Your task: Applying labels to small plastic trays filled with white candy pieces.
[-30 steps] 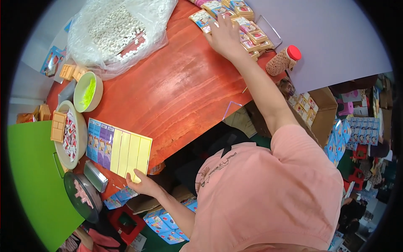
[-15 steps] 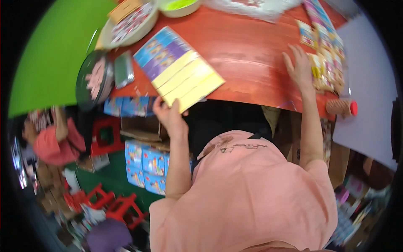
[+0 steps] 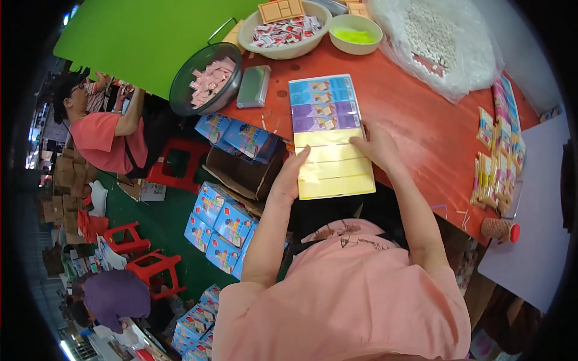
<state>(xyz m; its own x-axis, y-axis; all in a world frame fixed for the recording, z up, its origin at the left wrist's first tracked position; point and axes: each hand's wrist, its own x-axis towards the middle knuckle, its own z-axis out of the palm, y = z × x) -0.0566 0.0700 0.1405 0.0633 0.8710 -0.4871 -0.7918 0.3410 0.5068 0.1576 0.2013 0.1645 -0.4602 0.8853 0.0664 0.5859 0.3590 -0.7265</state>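
Observation:
A flat, glossy printed card (image 3: 328,170) is held over the red table's near edge, its bands running blue, purple and yellow from far to near. My left hand (image 3: 294,171) grips its left edge with the thumb on top. On the opposite edge, my right hand (image 3: 379,147) pinches it, thumb also on the yellow part. The fingers underneath are hidden by the card. Beyond it to the left lies a stack of clear-wrapped dark green cards (image 3: 253,86).
Left on the red table (image 3: 415,144) stand a dark bowl of pink pieces (image 3: 180,90), a basin of small packets (image 3: 247,39) and a bowl of yellow-green pieces (image 3: 365,45). A bag of white bits (image 3: 475,54), slim packets (image 3: 490,174) and a red-lidded jar (image 3: 498,230) are right. Blue boxes (image 3: 226,231) sit below.
My right hand has left the table beside the slim packets and taken the card's right edge. The card, earlier slanted in my left hand alone, is now straighter between both hands. The view has shifted.

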